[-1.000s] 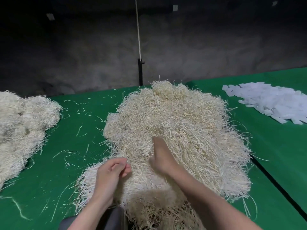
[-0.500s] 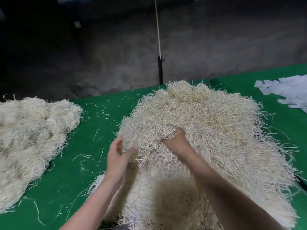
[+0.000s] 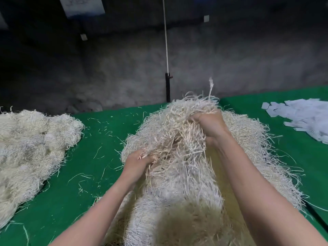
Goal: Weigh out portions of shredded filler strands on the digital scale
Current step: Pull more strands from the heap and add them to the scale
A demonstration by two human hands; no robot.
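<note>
A big heap of cream shredded filler strands covers the middle of the green table. Both my hands have gathered a clump of strands and hold it lifted above the heap. My right hand grips the clump's upper right part, fingers closed in the strands. My left hand grips its lower left end, lower and nearer to me. Loose strands hang down from the clump onto the heap. No digital scale is in view.
A second pile of strands lies at the left of the table. A pile of white paper slips lies at the far right. Stray strands litter the green surface between the piles. A white cord on a black post stands behind the table.
My hands went from pressing into the heap to closing on a clump and raising it; my right hand rose higher and further away. The view tilted upward.
</note>
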